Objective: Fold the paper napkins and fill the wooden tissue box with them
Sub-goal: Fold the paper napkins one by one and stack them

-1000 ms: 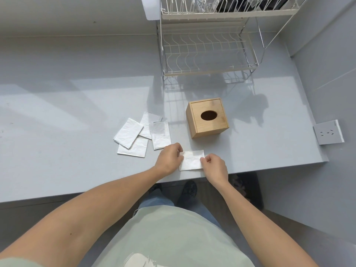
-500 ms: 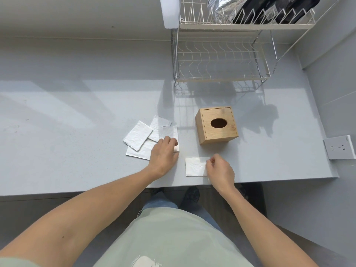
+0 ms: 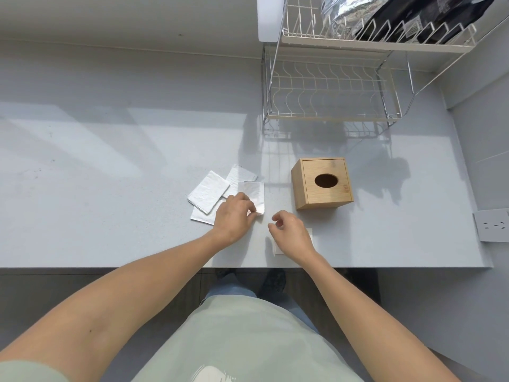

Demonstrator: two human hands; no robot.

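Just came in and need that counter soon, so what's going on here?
A person is folding paper napkins at the grey counter to fill the wooden tissue box. The left hand is pinching the near corner of one napkin from the loose pile. The right hand hovers, fingers curled and holding nothing, over a folded napkin near the counter's edge. Nothing shows in the box's oval opening.

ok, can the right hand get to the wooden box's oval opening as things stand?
Probably yes. The right hand is empty, fingers loosely curled, hovering just in front of the wooden tissue box. Nothing lies between them, and the oval opening faces up, uncovered.
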